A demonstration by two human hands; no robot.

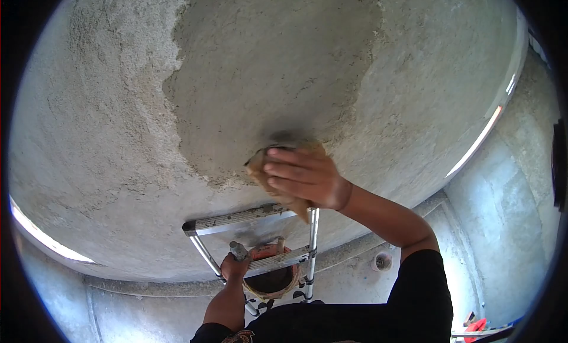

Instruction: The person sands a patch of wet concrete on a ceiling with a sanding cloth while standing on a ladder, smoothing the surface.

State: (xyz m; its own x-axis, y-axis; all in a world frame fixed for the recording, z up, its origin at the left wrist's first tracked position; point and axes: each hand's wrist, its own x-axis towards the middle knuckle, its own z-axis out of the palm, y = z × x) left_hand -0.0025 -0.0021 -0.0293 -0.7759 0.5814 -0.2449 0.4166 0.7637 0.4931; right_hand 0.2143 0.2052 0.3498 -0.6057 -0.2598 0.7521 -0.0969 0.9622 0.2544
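Both hands are busy, as far as I can see from the head camera. Up on the ceiling, the right hand (306, 177) presses flat with fingers stretched over a tan wooden float (278, 180), pinning it against the plaster; the float's edge pokes out on the left of the fingers and a corner shows below the palm. I read no brand, label or writing anywhere on it, or on anything else here.

Lower down, the left hand (235, 265) is curled tight around a rung of the aluminium ladder (236, 218), with a short grey handle (238, 249) sticking up from the fist; I cannot tell what tool it belongs to. Just beside that hand, behind the rungs, sits a round orange pan (270, 279) with a dark inside and a worn, crusted rim.

Around the float, the ceiling (106, 136) shows 2 textures: a darker, damp-looking smooth patch (266, 65) where the float rests at its lower edge, and a paler, coarse, gritty coat to the left. Black sleeves cover both upper arms. Bare grey concrete walls (509, 224) curve away beyond, with a bright strip of daylight along the right edge, and something red (475, 328) lies low at the right.
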